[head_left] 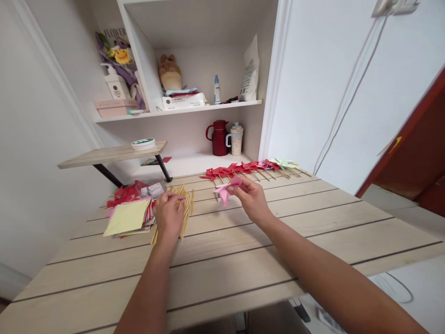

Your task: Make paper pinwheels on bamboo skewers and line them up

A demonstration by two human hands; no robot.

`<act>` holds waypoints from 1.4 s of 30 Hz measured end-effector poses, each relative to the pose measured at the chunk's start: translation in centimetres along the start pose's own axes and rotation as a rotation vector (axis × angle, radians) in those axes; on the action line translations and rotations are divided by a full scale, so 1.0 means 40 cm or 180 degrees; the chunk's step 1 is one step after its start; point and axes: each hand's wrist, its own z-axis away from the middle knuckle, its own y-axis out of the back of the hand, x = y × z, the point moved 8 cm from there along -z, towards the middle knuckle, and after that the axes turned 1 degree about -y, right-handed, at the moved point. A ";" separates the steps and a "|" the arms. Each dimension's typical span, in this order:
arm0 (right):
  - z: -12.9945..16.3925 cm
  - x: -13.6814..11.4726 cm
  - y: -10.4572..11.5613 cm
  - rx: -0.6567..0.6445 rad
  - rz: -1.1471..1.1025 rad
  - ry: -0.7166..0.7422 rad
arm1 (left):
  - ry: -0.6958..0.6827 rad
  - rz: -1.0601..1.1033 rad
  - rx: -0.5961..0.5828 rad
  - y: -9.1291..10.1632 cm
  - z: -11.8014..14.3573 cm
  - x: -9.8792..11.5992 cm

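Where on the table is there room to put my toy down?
The near planks of the table, around the forearms, are bare, and so is the right side past the right hand. It is crowded at the left with the paper stack and sticks under the left hand, and along the far edge with pinwheels.

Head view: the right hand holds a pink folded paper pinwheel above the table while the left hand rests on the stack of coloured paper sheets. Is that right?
Not quite. In the head view the left hand rests on the bundle of wooden sticks, not on the stack of coloured paper sheets, which lies just to its left. The right hand does hold the pink folded paper pinwheel above the table.
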 end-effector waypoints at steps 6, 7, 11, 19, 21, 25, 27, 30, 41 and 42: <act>-0.004 -0.001 0.005 0.0027 -0.0064 -0.0037 | 0.0070 -0.0197 -0.0201 -0.009 0.003 -0.009; -0.004 -0.002 0.005 0.0026 -0.0085 -0.0042 | 0.0076 -0.0197 -0.0227 -0.010 0.003 -0.010; -0.004 -0.006 0.003 0.0001 -0.0146 -0.0015 | 0.0089 -0.0211 -0.0401 -0.023 0.003 -0.017; -0.004 0.001 0.001 -0.0064 -0.0171 -0.0058 | 0.0152 -0.0383 -0.0605 -0.037 0.007 -0.029; -0.004 0.000 0.000 -0.0076 -0.0169 -0.0054 | 0.0144 -0.0412 -0.0725 -0.045 0.010 -0.029; -0.004 0.000 0.000 -0.0109 -0.0090 -0.0065 | 0.0120 -0.0440 -0.0872 -0.052 0.014 -0.029; -0.004 0.001 0.000 -0.0127 -0.0080 -0.0080 | 0.0121 -0.0482 -0.0879 -0.049 0.014 -0.030; -0.006 0.004 0.001 -0.0138 -0.0074 -0.0087 | 0.0166 -0.0608 -0.0917 -0.045 0.012 -0.035; -0.003 0.005 -0.001 -0.0170 -0.0067 -0.0160 | 0.0323 -0.0698 -0.0937 -0.038 0.011 -0.045; -0.003 0.005 -0.001 -0.0170 -0.0069 -0.0162 | 0.0331 -0.0732 -0.0918 -0.037 0.011 -0.046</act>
